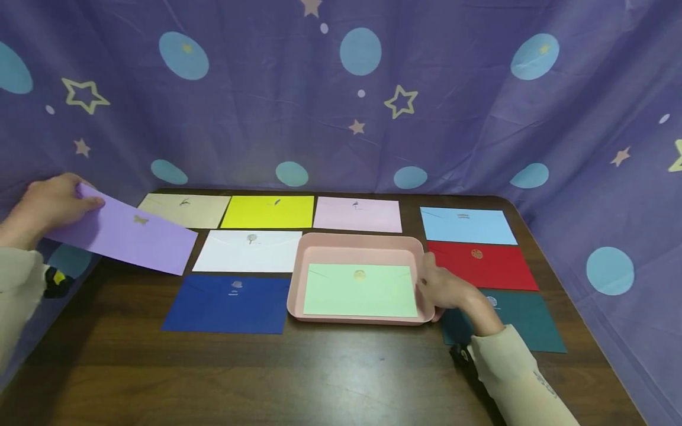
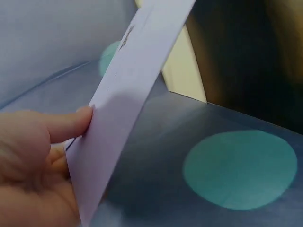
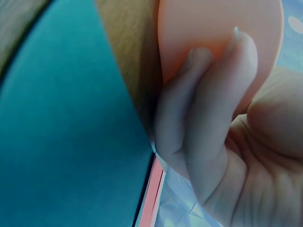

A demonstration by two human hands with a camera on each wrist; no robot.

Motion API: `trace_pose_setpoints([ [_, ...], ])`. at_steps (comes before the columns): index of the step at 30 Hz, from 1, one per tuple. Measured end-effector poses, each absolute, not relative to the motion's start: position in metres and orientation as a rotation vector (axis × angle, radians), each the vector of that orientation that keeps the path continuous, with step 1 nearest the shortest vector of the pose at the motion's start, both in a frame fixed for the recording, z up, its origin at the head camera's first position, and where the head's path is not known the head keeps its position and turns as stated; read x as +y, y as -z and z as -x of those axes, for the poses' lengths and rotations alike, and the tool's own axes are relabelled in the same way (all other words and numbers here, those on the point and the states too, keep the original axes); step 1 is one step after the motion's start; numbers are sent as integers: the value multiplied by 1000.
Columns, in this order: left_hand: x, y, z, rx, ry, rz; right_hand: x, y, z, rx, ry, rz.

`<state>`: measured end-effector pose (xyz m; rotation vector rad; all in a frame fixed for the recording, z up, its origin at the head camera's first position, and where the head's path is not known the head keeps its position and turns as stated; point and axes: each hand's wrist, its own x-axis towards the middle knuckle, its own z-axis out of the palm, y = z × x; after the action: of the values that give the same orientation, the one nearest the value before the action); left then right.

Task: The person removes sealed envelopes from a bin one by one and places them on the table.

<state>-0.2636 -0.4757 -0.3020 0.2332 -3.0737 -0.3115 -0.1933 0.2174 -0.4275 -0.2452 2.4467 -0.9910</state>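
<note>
At the far left my left hand point(image 1: 50, 207) pinches a purple envelope point(image 1: 135, 236) by its upper left corner. The left wrist view shows the thumb point(image 2: 71, 125) flat on the face of this envelope, the other fingers behind it. The envelope is held tilted over the table's left edge, and a small gold emblem shows on it. My right hand point(image 1: 447, 287) grips the right side of a pink tray point(image 1: 362, 241), with its curled fingers point(image 3: 208, 109) against the tray's outer wall. A light green envelope point(image 1: 359, 296) lies flat in the tray.
Around the tray lie envelopes: cream point(image 1: 186, 214), yellow point(image 1: 266, 216), pale pink point(image 1: 357, 219), white point(image 1: 245, 254), dark blue point(image 1: 229, 310), light blue point(image 1: 469, 228), red point(image 1: 495, 269) and teal point(image 1: 533, 325). A purple curtain point(image 1: 298, 118) with stars and dots encloses the wooden table point(image 1: 277, 373).
</note>
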Motion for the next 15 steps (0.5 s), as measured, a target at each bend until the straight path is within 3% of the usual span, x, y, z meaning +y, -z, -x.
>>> trace_pose_setpoints([
  [15, -475, 362, 263, -2930, 352, -197, 219, 428, 193, 2455, 1022, 315],
])
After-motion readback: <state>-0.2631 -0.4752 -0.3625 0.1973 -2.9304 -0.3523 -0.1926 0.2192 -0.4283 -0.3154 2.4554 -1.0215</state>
